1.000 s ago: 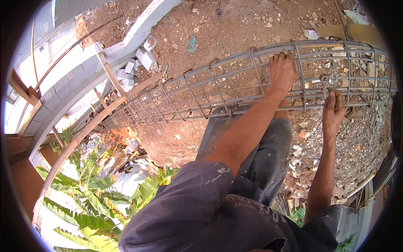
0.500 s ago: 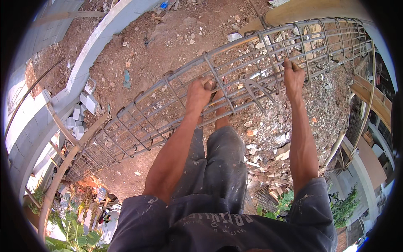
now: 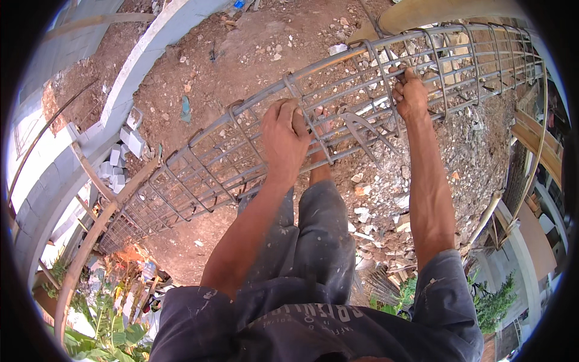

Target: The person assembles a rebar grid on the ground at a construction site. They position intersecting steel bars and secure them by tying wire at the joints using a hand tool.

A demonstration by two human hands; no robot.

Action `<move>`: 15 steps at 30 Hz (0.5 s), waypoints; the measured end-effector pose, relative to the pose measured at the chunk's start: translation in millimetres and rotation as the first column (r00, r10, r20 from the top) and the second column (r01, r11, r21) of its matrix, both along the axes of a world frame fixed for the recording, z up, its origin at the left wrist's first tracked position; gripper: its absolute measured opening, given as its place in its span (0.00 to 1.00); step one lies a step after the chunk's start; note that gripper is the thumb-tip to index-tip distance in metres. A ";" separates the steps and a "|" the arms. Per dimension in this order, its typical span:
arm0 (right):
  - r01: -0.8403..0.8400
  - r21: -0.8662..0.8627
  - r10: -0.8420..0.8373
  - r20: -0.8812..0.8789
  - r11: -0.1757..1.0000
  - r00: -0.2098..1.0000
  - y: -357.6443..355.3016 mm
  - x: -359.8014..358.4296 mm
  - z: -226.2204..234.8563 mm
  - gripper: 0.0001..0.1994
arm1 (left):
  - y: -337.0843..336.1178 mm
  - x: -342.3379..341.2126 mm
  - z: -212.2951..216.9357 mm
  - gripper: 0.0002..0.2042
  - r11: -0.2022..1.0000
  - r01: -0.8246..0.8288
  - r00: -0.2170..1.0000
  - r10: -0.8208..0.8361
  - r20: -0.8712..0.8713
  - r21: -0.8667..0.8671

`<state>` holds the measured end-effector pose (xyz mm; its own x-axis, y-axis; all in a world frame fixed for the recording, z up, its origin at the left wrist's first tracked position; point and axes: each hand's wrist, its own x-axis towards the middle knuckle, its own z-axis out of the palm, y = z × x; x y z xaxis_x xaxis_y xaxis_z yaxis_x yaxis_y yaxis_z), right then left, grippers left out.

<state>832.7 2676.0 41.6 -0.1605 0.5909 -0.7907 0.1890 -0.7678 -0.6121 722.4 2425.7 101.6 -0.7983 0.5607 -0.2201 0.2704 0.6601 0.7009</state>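
Note:
A long rebar cage (image 3: 253,158) of lengthwise bars and square stirrups slants across in front of me. My left hand (image 3: 286,136) is closed at a stirrup (image 3: 321,143) near the cage's middle, thumb and fingers bent around its side; part of the grip is hidden. Farther right, my right hand (image 3: 411,98) has its fingers curled round another stirrup (image 3: 381,73) near the upper bars. Between the hands, pincers (image 3: 360,134) with spread handles hang on the cage bars. One of my feet shows through the bars beside the left hand.
Rubble-strewn earth (image 3: 241,54) lies beneath and beyond the cage. A pale block wall (image 3: 129,78) curves along the left, near broken white blocks (image 3: 120,151). Wooden poles (image 3: 99,226) prop the left side. A thick tan beam (image 3: 446,15) crosses the far right; planks (image 3: 537,145) stand at right.
My left hand has turned and lifted slightly, its back now upward. My right hand has shifted a little left, fingers curling to the stirrup. The cage has shifted slightly in view.

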 end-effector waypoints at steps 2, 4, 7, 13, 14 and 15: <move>-0.036 0.020 0.036 0.015 0.999 0.999 1.3 2.8 5.4 0.11 | 39.9 8.4 12.2 0.13 0.985 0.116 0.993 -0.110 -0.053 0.125; -0.119 -0.010 0.119 0.020 0.993 0.993 4.5 2.5 7.6 0.11 | 88.7 11.4 -10.3 0.14 0.980 0.187 0.977 -0.193 0.088 0.070; -0.190 -0.053 0.192 0.038 0.980 0.981 13.3 -1.4 13.6 0.13 | 146.9 -7.9 -53.7 0.27 0.922 0.337 0.746 -0.138 0.651 -0.192; -0.360 -0.022 0.360 0.114 0.933 0.926 25.7 10.0 24.8 0.29 | 161.9 -16.2 -64.6 0.34 0.835 0.519 0.724 -0.316 0.614 -0.182; -0.418 0.016 0.406 0.211 0.908 0.889 26.7 13.3 38.0 0.32 | 165.7 -19.4 -48.9 0.33 0.813 0.558 0.656 -0.310 0.688 -0.165; -0.489 0.057 0.452 0.298 0.871 0.841 25.7 11.0 49.2 0.35 | 165.3 -21.2 -50.1 0.33 0.813 0.549 0.686 -0.306 0.660 -0.194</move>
